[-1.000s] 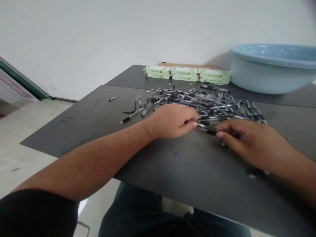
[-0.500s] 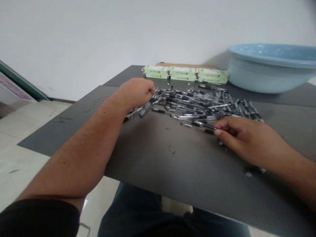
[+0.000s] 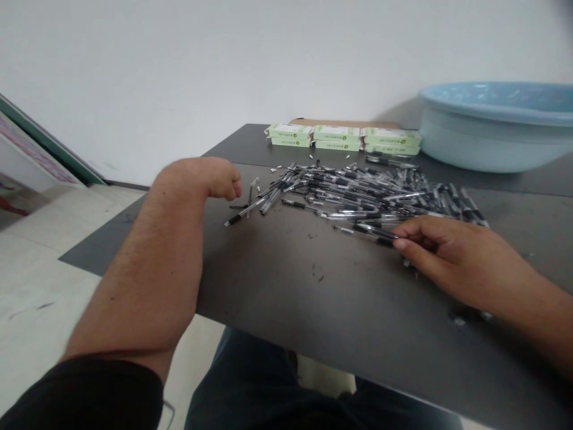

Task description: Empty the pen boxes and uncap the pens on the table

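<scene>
A loose pile of clear pens with black grips (image 3: pixel 349 191) spreads over the dark table. My right hand (image 3: pixel 452 254) is closed at its near right side, thumb and finger pinching the end of a pen (image 3: pixel 373 232) among others lying alongside. To the left of the pile, my left hand (image 3: pixel 221 179) is closed with its fingers curled under. Whatever those fingers may hold is hidden. Just right of that hand lie a few scattered pens and small clear parts (image 3: pixel 253 185).
Several light green boxes (image 3: pixel 335 137) are stacked in pairs behind the pile, before a brown board (image 3: pixel 349 123). A large blue basin (image 3: pixel 487 137) stands at the back right. Small white tips (image 3: pixel 311 157) and dark scraps (image 3: pixel 317 273) lie on the table (image 3: pixel 277 286).
My left hand has moved left, away from the pile's left end, uncovering pens and small parts there. My right hand stays pinched on the pen. The view has shifted slightly.
</scene>
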Demonstrator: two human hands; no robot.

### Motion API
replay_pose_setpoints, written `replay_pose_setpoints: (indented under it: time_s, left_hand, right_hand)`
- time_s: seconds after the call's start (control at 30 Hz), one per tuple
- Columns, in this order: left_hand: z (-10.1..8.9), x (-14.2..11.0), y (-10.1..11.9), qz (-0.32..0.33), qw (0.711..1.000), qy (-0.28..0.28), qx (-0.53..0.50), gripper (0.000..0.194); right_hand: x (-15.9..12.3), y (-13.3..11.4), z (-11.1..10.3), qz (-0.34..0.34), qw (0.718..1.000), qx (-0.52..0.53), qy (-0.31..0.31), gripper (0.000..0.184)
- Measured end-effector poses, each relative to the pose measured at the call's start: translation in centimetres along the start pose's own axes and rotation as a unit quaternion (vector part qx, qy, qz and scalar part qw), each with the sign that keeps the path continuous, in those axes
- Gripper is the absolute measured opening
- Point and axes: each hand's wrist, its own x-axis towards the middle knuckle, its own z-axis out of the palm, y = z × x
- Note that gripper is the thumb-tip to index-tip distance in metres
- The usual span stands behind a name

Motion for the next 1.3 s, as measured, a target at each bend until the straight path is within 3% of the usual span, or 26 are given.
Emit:
replay_pose_setpoints:
  time_s: [0.13, 0.3, 0.47, 0.63, 0.83, 1.03, 1.17, 1.3]
  left_hand:
    - [-0.2, -0.3, 1.8, -0.072, 0.995, -0.061, 0.017, 0.036]
    - [-0.4, -0.5, 3.5, -0.069, 0.994, -0.081, 0.024, 0.028]
    - [0.0, 0.1, 3.9, -0.083, 0.988, -0.119, 0.048, 0.029]
    - [0.4, 0.7, 3.8, -0.100, 0.986, -0.122, 0.062, 0.029]
    - [0.6, 0.9, 3.9, -0.101, 0.986, -0.102, 0.079, 0.016]
    - [0.8, 0.9, 3.9, -0.128, 0.983, -0.060, 0.113, 0.017]
    - [0.4, 1.0, 3.9, -0.134, 0.985, 0.003, 0.113, 0.022]
    - [-0.3, 0.8, 5.8, -0.088, 0.989, 0.096, 0.065, 0.018]
  right_hand:
    - [0.0, -0.2, -0.1, -0.004, 1.000, 0.001, 0.010, 0.018]
    - [0.0, -0.4, -0.2, -0.004, 1.000, 0.004, 0.011, 0.019]
    - [0.1, -0.3, 0.0, 0.001, 1.000, 0.015, 0.016, 0.022]
    - [0.0, -0.2, 0.1, 0.005, 1.000, 0.024, 0.015, 0.024]
    - [0.0, -0.3, 0.1, 0.012, 0.999, 0.035, 0.014, 0.024]
    - [0.1, -0.3, 0.2, 0.019, 0.999, 0.042, 0.014, 0.023]
    - [0.1, -0.3, 0.3, 0.030, 0.999, 0.039, 0.013, 0.025]
    - [0.0, -0.3, 0.5, 0.055, 0.997, 0.043, 0.028, 0.032]
